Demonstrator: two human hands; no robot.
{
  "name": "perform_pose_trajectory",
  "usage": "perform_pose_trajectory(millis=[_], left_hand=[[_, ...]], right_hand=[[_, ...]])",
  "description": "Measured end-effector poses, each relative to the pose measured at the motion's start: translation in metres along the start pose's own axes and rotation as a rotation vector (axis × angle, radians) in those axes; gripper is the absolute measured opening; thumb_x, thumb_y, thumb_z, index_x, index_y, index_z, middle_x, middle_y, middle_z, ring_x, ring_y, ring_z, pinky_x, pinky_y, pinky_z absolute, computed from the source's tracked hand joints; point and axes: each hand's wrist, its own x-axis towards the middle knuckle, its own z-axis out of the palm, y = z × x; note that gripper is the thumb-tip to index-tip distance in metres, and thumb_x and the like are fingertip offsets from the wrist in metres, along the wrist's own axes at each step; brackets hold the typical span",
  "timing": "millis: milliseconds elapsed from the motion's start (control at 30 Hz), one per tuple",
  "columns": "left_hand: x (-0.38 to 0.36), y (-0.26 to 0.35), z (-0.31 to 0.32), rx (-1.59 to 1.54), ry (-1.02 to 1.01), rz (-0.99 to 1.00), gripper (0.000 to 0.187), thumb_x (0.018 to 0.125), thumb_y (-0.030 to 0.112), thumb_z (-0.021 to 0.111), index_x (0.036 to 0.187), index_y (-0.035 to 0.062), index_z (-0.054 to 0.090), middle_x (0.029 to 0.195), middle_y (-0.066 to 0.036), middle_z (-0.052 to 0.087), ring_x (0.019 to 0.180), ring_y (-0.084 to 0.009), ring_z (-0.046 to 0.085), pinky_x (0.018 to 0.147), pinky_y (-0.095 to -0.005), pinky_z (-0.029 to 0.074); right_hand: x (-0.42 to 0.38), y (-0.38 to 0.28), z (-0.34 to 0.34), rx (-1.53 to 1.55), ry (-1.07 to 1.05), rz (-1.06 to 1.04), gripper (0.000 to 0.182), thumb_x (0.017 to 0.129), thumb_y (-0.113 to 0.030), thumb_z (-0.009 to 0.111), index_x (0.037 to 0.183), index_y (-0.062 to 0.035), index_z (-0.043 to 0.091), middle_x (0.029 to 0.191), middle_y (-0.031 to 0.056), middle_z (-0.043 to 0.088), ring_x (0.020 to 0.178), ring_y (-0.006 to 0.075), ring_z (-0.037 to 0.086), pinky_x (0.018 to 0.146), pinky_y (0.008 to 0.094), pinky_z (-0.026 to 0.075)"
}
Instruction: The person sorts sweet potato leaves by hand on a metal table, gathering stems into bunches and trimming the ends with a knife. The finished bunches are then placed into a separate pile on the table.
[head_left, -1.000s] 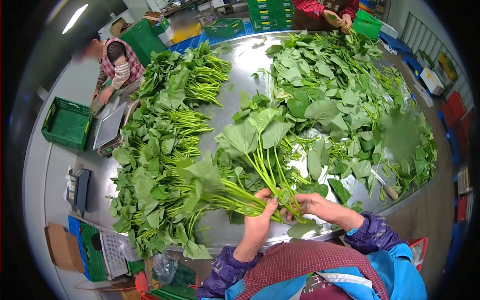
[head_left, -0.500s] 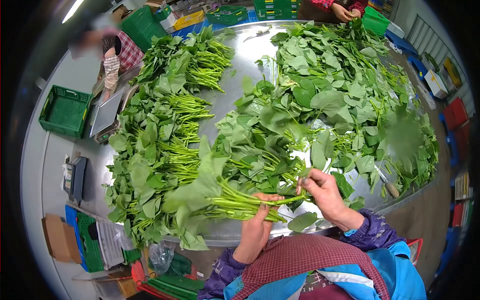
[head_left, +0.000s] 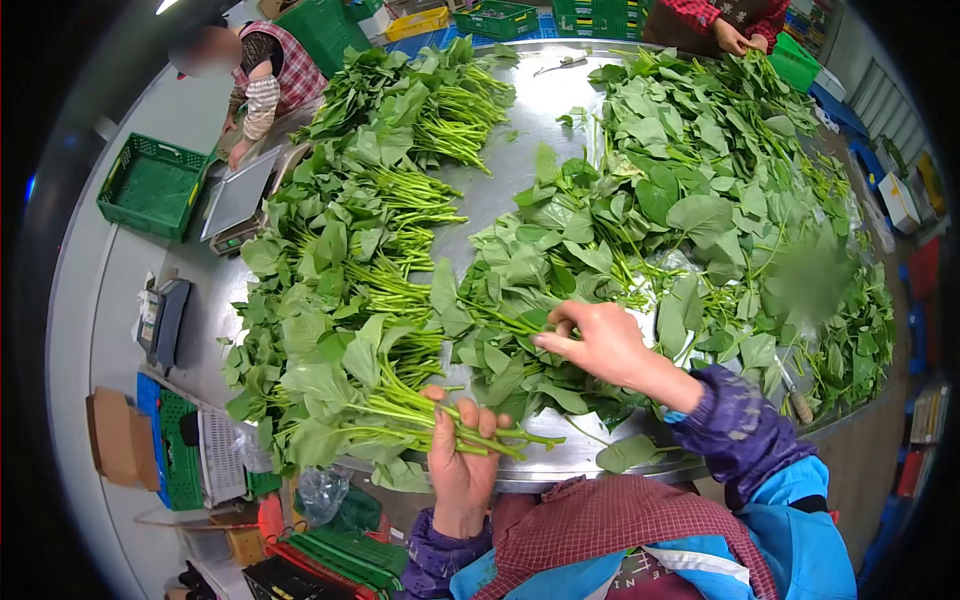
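Observation:
Near the table's front edge my left hand (head_left: 463, 455) is wrapped round the stems of a bunch of leafy greens (head_left: 385, 405), whose leaves point left. To its upper right, my right hand (head_left: 600, 345) has thumb and fingers pinched at a green stem (head_left: 510, 320) over the middle pile. Bundled greens (head_left: 330, 260) lie in a long row on the left of the metal table (head_left: 500, 185), stems facing right. A large loose heap of greens (head_left: 700, 215) covers the right side.
A green crate (head_left: 152, 187) and a scale (head_left: 243, 195) stand at the left, by a person (head_left: 275, 75). Another person's hands (head_left: 742, 40) hold greens at the far edge. A knife (head_left: 797, 400) lies at the right front.
My left hand has moved left and down with the bunch. My right hand has left the bunch's stem ends and moved up and left to the middle pile. The view has shifted slightly.

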Motion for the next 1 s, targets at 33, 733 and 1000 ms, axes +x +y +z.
perform_pose_trajectory(millis=[33, 733, 1000], left_hand=[[0.000, 0.000, 0.007, -0.021, 0.053, -0.007, 0.016, 0.092, 0.027, 0.039, 0.107, 0.0210, 0.043, 0.071, 0.003, 0.038, 0.062, -0.0093, 0.042, 0.075, -0.0349, 0.043], [0.013, -0.054, 0.012, 0.189, 0.100, -0.146, 0.015, 0.083, 0.004, 0.055, 0.098, 0.0016, 0.051, 0.089, -0.007, 0.054, 0.085, -0.0172, 0.052, 0.079, -0.0308, 0.043], [0.003, -0.059, 0.017, 0.464, 0.005, -0.038, 0.010, 0.084, 0.003, 0.053, 0.093, 0.0024, 0.051, 0.088, -0.007, 0.053, 0.085, -0.0151, 0.050, 0.078, -0.0281, 0.040]], right_hand=[[0.007, 0.007, 0.012, 0.000, 0.000, -0.001, 0.026, 0.077, -0.029, 0.059, 0.084, -0.0040, 0.061, 0.070, 0.0024, 0.062, 0.058, 0.0128, 0.057, 0.052, 0.0281, 0.044], [-0.093, 0.025, -0.003, 1.337, -0.407, 0.335, 0.015, 0.086, -0.014, 0.049, 0.081, 0.0009, 0.048, 0.067, 0.0084, 0.057, 0.041, 0.0043, 0.041, 0.038, 0.0173, 0.031], [-0.105, 0.040, -0.016, 1.097, 0.123, 0.123, 0.013, 0.083, -0.014, 0.048, 0.093, -0.0052, 0.044, 0.085, 0.0066, 0.060, 0.047, 0.0054, 0.047, 0.040, 0.0194, 0.036]])
